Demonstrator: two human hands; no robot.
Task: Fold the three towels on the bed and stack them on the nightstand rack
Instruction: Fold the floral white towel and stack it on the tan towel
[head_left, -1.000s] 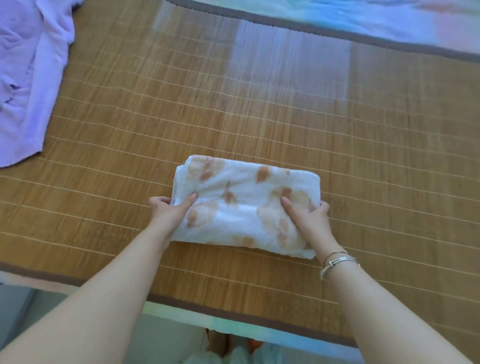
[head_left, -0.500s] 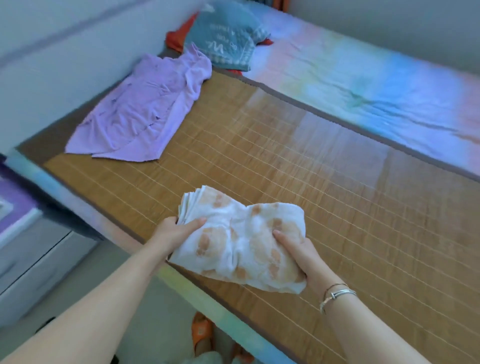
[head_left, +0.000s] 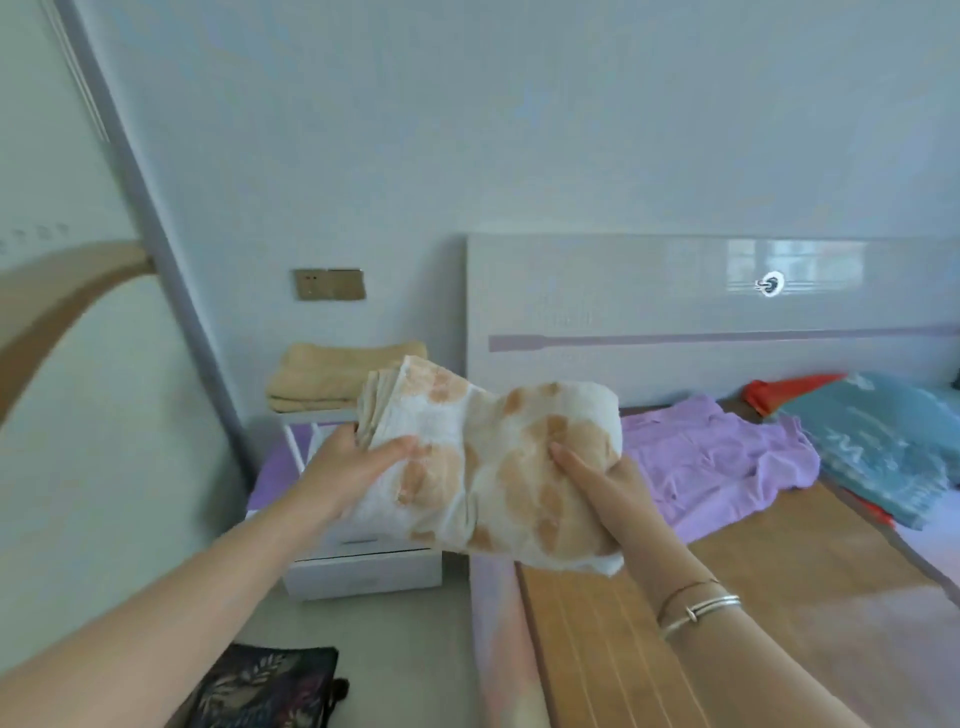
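I hold a folded white towel with orange-brown patches (head_left: 498, 457) in the air between the bed and the nightstand. My left hand (head_left: 353, 467) grips its left end, thumb on top. My right hand (head_left: 602, 483) grips its right end from below, thumb pressed on the cloth. A folded beige towel (head_left: 332, 379) lies on the white rack (head_left: 296, 431) over the nightstand, just behind the held towel. A purple towel (head_left: 727, 457) lies spread and unfolded on the bed near the headboard.
The white nightstand (head_left: 363, 569) with a drawer stands against the wall, left of the bed's bamboo mat (head_left: 727, 597). A teal pillow (head_left: 893, 447) lies by the grey headboard (head_left: 675, 312). A dark patterned bag (head_left: 260, 686) sits on the floor at lower left.
Both hands lifted the folded white towel off the bamboo mat and carried it left toward the nightstand. My view swung from the mat up to the wall, rack and headboard.
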